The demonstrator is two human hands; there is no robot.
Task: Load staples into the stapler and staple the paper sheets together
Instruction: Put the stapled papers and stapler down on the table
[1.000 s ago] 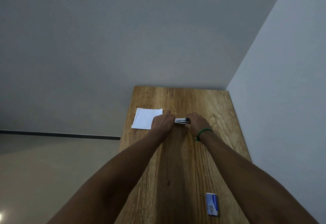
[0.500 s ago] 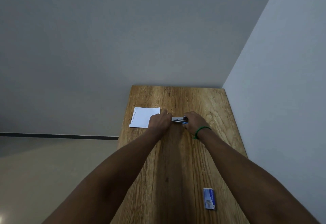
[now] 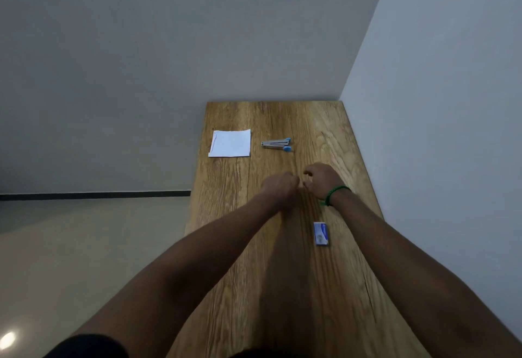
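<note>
The stapler (image 3: pixel 276 145) lies sprung open near the far end of the counter (image 3: pixel 282 287), beside the paper sheets (image 3: pixel 231 143) at its left edge. Left grip (image 3: pixel 279 188) and right grip (image 3: pixel 322 180) hover mid-counter — fingers curled, contents too blurred to tell.

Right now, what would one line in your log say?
stapler: open on table, unheld | paper: left of it | staple box: nearer | left hand, right hand: curled, close together, grip unclear

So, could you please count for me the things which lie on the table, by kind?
Paper stack: 1 (the number of sheets cannot be told)
Stapler: 1, lying open
Staple box: 1
Total: 3
</note>
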